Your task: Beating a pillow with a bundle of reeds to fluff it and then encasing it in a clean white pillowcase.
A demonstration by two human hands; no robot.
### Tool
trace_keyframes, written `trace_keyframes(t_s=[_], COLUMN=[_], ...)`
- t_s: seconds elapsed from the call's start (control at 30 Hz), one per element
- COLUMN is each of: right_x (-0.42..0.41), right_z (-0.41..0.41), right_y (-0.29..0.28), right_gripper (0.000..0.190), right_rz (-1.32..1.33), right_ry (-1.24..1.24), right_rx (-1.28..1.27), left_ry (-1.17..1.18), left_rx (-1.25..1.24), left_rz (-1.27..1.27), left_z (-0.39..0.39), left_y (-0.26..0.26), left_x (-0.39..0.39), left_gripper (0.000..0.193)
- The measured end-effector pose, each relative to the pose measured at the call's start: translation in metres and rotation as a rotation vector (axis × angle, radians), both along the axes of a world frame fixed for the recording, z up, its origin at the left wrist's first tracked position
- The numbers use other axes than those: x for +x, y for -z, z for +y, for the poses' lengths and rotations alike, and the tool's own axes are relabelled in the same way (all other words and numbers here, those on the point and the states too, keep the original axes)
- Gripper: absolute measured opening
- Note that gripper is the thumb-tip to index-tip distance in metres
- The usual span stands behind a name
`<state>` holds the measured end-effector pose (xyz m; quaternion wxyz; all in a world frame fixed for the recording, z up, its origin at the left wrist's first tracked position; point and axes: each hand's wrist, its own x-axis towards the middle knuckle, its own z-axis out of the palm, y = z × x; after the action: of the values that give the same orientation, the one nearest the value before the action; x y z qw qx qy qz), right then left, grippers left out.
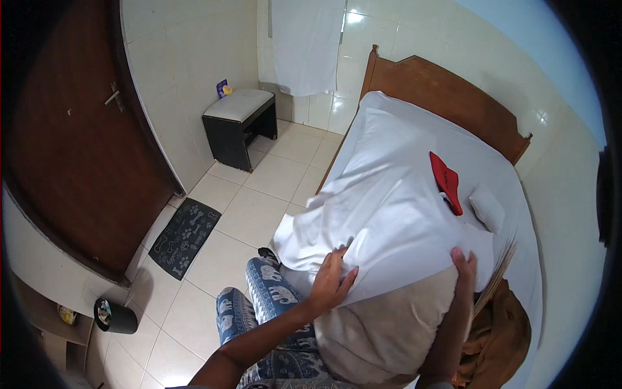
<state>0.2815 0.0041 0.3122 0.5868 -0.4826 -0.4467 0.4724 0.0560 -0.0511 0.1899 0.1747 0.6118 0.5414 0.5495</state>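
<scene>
A beige pillow (388,326) rests against my lap, its far part covered by a large white cloth (384,233), possibly a pillowcase. My left hand (333,282) holds gathered fabric near the cloth's left edge, thumb and fingers on either side of a fold. At the pillow's right side, my right hand (464,267) grips the cloth along its near edge, with the thumb on top. The lower fingers of that hand are hidden. The cloth spreads away from me over the bed toward the headboard (442,92).
On the white-sheeted bed (527,253) are a red fabric item (445,182), a small white cushion (487,208), a bundle of thin sticks (498,274) and a brown cloth (500,335). Leftward stand a padded stool (238,107), a dark mat (184,238), a bin (116,318) and a door (73,146).
</scene>
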Motion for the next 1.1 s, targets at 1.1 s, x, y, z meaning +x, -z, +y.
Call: trace_keyframes(t_s=[1.1], right_x=[-0.157], right_z=[-0.058], right_y=[0.103], right_gripper=[0.011], right_rz=[-1.376], right_ry=[-0.693], right_rx=[0.274], left_ry=[-0.147], left_rx=[0.029], left_rz=[0.088], left_z=[-0.060], left_y=[0.081], left_x=[-0.096], left_gripper=[0.003])
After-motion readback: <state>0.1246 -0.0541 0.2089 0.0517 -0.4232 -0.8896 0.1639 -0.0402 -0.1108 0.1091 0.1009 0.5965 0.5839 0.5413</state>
